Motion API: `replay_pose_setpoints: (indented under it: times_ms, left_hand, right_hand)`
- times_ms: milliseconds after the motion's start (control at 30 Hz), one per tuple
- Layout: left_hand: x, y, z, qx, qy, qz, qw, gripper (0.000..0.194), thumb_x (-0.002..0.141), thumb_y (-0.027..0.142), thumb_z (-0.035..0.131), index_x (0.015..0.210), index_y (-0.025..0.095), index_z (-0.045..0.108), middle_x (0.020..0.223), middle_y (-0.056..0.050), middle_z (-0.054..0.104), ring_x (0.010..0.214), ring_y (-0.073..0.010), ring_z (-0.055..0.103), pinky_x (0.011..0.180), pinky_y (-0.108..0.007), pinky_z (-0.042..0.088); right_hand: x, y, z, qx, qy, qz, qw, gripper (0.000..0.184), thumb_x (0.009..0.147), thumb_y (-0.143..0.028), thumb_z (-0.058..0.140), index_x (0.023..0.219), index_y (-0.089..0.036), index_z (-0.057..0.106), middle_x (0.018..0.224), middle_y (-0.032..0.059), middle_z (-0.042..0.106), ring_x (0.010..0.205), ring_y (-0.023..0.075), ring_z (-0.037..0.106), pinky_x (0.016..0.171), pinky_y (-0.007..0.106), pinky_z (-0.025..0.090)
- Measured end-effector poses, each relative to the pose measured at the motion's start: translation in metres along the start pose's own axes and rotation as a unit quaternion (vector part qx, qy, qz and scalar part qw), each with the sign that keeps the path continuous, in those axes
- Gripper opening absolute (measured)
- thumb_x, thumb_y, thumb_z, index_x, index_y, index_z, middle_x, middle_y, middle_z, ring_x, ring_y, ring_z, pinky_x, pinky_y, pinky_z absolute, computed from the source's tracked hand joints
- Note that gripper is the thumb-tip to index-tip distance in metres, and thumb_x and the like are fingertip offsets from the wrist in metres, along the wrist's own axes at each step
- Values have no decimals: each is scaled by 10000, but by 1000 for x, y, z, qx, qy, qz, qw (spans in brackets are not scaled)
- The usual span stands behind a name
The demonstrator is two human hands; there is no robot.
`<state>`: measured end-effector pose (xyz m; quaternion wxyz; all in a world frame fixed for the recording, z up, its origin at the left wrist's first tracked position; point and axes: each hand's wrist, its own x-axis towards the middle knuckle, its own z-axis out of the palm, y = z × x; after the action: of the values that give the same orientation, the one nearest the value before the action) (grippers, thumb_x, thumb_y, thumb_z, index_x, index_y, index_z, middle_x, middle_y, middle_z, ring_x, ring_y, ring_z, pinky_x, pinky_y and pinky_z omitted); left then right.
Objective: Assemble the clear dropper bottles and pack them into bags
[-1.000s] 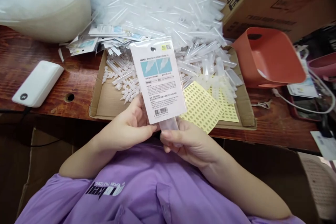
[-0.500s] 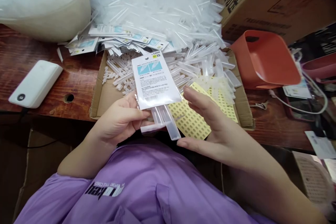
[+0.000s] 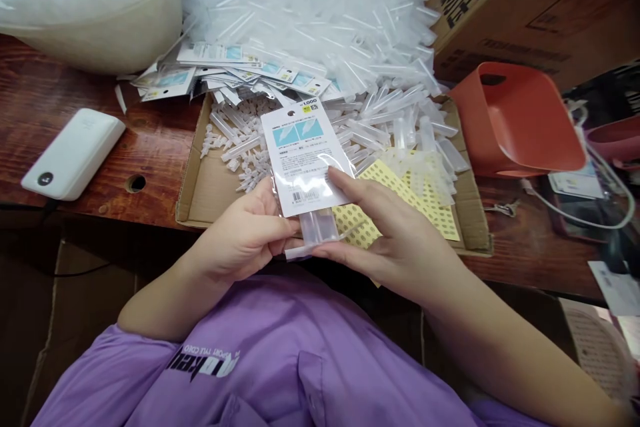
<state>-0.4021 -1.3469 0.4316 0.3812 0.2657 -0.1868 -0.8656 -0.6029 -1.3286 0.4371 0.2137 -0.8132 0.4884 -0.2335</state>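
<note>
A clear plastic packet (image 3: 306, 155) with a white and blue printed card is held upright in front of my body. Clear plastic tubes (image 3: 320, 225) stick out of its lower end. My left hand (image 3: 255, 227) is closed on the packet's left edge, its thumb lying by the tubes. My right hand (image 3: 385, 230) grips from the right, with fingertips on the card's face and the thumb at the lower end of the tubes. Beneath the hands, yellow sticker sheets (image 3: 375, 177) lie in a shallow cardboard tray (image 3: 193, 190) beside loose tubes and small white nozzle-like pieces (image 3: 250, 173).
Behind the tray rises a large heap of clear tubes (image 3: 310, 13), with several printed packets (image 3: 225, 70) in front of it. A power bank (image 3: 75, 153) lies left, below a big white sack (image 3: 95, 7). An orange bin (image 3: 520, 127) and a cardboard box (image 3: 540, 7) stand right.
My right hand has moved left and closed on the packet. The tube that hung lowest is now up level with the others. The view has shifted slightly.
</note>
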Motion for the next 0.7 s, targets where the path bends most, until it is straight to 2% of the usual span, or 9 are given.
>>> replay_pose_setpoints:
  times_ms: [67, 133, 233, 300, 333, 433, 500, 600, 700]
  left_hand:
    - [-1, -1, 1, 1, -12, -5, 1000, 515, 789, -38, 619, 1229, 216, 533, 1118, -34, 736, 950, -177, 729, 785, -253, 608]
    - [-1, -2, 1, 10, -16, -8, 1000, 541, 793, -27, 615, 1262, 222, 516, 1170, -51, 723, 1013, -200, 717, 864, -297, 593]
    - [0, -6, -2, 28, -41, 6, 999, 558, 779, -12, 639, 1269, 226, 518, 1238, -62, 696, 1113, -234, 681, 958, -347, 558]
    - [-1, -9, -5, 40, -77, 17, 996, 576, 772, -19, 644, 1272, 242, 525, 1281, -52, 676, 1168, -238, 653, 992, -355, 541]
    - [-1, -11, -6, 50, -88, 20, 995, 579, 779, -23, 639, 1277, 252, 527, 1303, -45, 663, 1196, -234, 636, 1011, -352, 529]
    - [-3, -13, -8, 77, -96, 13, 992, 582, 811, -5, 636, 1307, 277, 521, 1350, -33, 633, 1245, -228, 601, 1046, -351, 505]
    - [-2, -13, -9, 75, -98, 17, 992, 586, 797, 48, 693, 1314, 271, 531, 1336, -43, 644, 1229, -244, 612, 1028, -356, 519]
    - [4, -11, -8, 53, -61, 42, 996, 471, 805, 212, 737, 1256, 215, 599, 1271, -79, 683, 1195, -293, 631, 969, -378, 560]
    - [11, -12, -5, 43, 16, 60, 997, 344, 847, 268, 699, 1179, 189, 656, 1197, -91, 718, 1179, -314, 638, 979, -429, 555]
  right_hand:
    - [0, 0, 4, 17, 21, 19, 999, 635, 870, -470, 652, 1434, -243, 472, 1292, 130, 631, 1153, 276, 639, 955, 426, 559]
    - [1, 2, 6, 39, 45, 44, 997, 587, 877, -422, 654, 1413, -252, 489, 1243, 108, 660, 1051, 243, 678, 904, 395, 579]
    - [2, 6, 5, 42, 74, 61, 994, 727, 846, -373, 684, 1493, -275, 367, 1312, 109, 619, 1019, 232, 679, 831, 373, 600]
    - [4, 7, 2, 17, 76, 36, 996, 747, 840, -299, 674, 1509, -289, 342, 1345, 105, 592, 1079, 240, 657, 840, 371, 601]
    - [4, 7, 1, -3, 75, 17, 997, 703, 842, -250, 654, 1489, -293, 384, 1326, 96, 602, 1095, 237, 651, 850, 364, 600]
    - [4, 6, -1, -74, 104, -27, 991, 583, 838, -125, 611, 1389, -297, 529, 1179, 66, 665, 1014, 198, 680, 819, 301, 608]
    - [2, 4, 2, -98, 148, -49, 983, 598, 836, -102, 630, 1388, -312, 531, 1112, 58, 682, 946, 181, 694, 781, 269, 616]
    - [-4, 3, 8, -102, 187, -81, 974, 682, 851, -121, 656, 1456, -351, 441, 1134, 66, 677, 949, 190, 703, 810, 287, 625]
    - [-10, 3, 13, -98, 148, -115, 977, 760, 882, -129, 606, 1536, -345, 286, 1260, 94, 638, 1039, 217, 693, 854, 321, 627]
